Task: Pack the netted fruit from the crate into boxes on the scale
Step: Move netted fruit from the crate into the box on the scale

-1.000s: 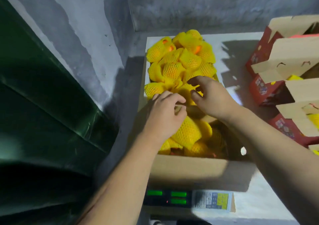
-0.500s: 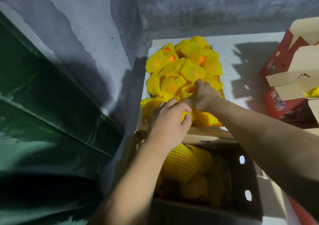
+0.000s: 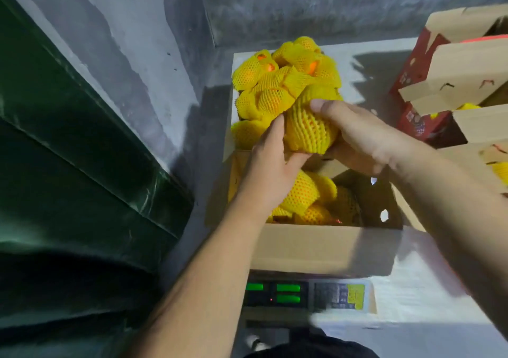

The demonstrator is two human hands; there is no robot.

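Both hands held one netted fruit point(image 3: 309, 126) between them, above the far edge of the open cardboard box point(image 3: 316, 245). The left hand point(image 3: 270, 162) pressed its palm and nearly straight fingers against the fruit's left side and underside; the right hand point(image 3: 357, 137) cupped it from the right, thumb lying across the top and fingers curled beneath (their tips were hidden behind the fruit). The box stood on the scale point(image 3: 305, 295), whose green display glowed at the near edge of the white table point(image 3: 412, 297), and several netted fruits point(image 3: 305, 195) already lay inside it. Just beyond the box, toward the table's far edge, sat the heap of netted fruit point(image 3: 286, 74); the crate under it was hidden. At the table's right edge stood red and brown cartons point(image 3: 450, 82) with flaps raised.
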